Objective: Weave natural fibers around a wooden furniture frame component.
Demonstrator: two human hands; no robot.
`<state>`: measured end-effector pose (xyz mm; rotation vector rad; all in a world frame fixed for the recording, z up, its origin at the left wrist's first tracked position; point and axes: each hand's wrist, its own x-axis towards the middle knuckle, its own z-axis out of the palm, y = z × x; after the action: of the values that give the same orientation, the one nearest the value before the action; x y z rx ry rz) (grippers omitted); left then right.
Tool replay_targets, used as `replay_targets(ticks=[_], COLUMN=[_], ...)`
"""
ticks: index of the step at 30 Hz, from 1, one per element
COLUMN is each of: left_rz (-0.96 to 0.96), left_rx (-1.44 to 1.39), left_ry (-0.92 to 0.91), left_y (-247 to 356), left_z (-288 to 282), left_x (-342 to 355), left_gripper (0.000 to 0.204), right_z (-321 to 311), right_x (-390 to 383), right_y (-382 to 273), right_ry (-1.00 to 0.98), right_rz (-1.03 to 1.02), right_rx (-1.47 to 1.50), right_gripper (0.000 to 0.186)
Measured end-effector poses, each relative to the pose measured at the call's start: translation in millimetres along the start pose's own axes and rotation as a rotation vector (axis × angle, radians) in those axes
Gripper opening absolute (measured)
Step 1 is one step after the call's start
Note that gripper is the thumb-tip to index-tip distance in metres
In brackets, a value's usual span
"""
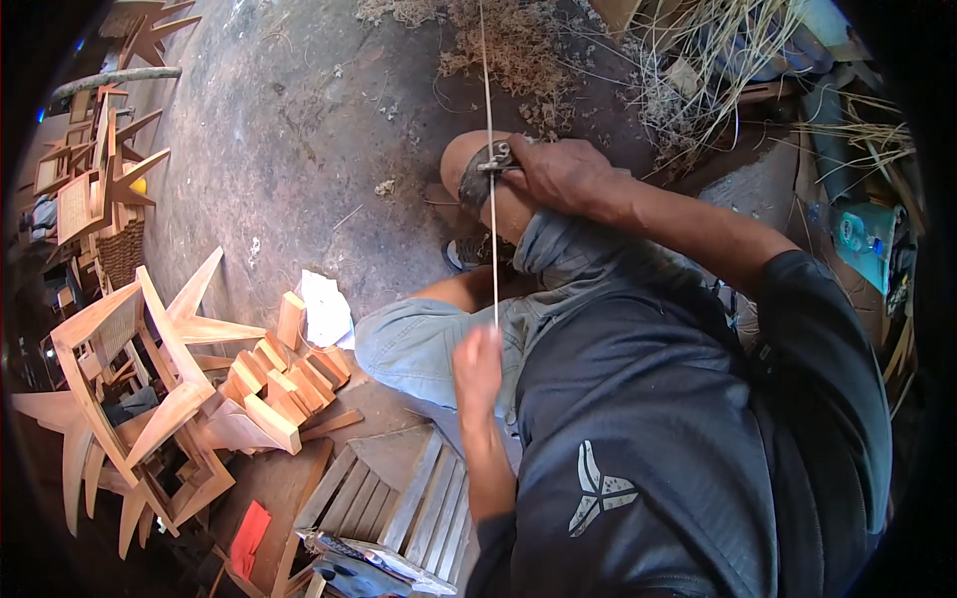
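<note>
A long, thin, pale cane strip [494, 249] runs from the top of the view, over my raised knee and down to my lap. My left hand [478, 371] is closed round its lower part, near my thigh. At the knee, my right hand [563, 177] is closed on a small metal tool [495, 162], which crosses the strip. Beneath the tool, a dark pad [474, 184] wraps the bare knee. My fingers partly hide the tool, so its exact shape cannot be made out.
Wooden chair frames [140, 389] and a pile of wood blocks [284, 384] lie to the left. A slatted wooden piece [389, 488] is close by my left arm. Fibre shavings [513, 50] and loose cane strips [733, 60] cover the floor ahead and at far right.
</note>
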<state>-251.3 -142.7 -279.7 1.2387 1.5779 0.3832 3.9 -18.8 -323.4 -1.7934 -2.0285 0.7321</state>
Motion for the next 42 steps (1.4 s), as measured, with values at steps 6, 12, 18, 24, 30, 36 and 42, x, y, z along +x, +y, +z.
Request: replay_targets(ticks=[6,12,18,24,30,36,42], left_rz=[-0.231,0.061,0.201,0.077,0.175,0.236,-0.167], left_rx=[-0.639,-0.458,-0.218,-0.316,-0.275,-0.251,-0.274], left_ry=[-0.025,-0.051,0.006,-0.056,0.028,0.032,-0.087], left_y=[-32.1,36.3,64.9,32.1,63.1,8.6,-32.7], left_z=[-21.9,22.6,47.7,59.2,56.3,45.4,-12.3], left_x=[-106.0,29.7,124.4,92.7,119.1,99.7,-43.5], left_gripper=[0.030,0.028,0.034,0.032,0.032,0.030,0.028], right_z=[-13.5,-52.0,-29.8,-15.5,-23.3,-8.5,-15.6], right_x=[5.0,14.5,6.1,-3.9,6.0,-3.2,3.6], right_y=[12.2,26.5,-6.2,3.0,-2.7,-16.8,-6.6], right_ry=[-0.089,-0.077,-0.115,-0.112,-0.041,-0.160,-0.158], right_rz=[0.107,0.205,0.091,0.128,0.081,-0.020,0.081], right_rx=[0.080,0.395,0.142,0.026,0.152,-0.058,0.026], right_gripper=[0.038,0.044,0.036,0.037,0.035,0.036,0.039])
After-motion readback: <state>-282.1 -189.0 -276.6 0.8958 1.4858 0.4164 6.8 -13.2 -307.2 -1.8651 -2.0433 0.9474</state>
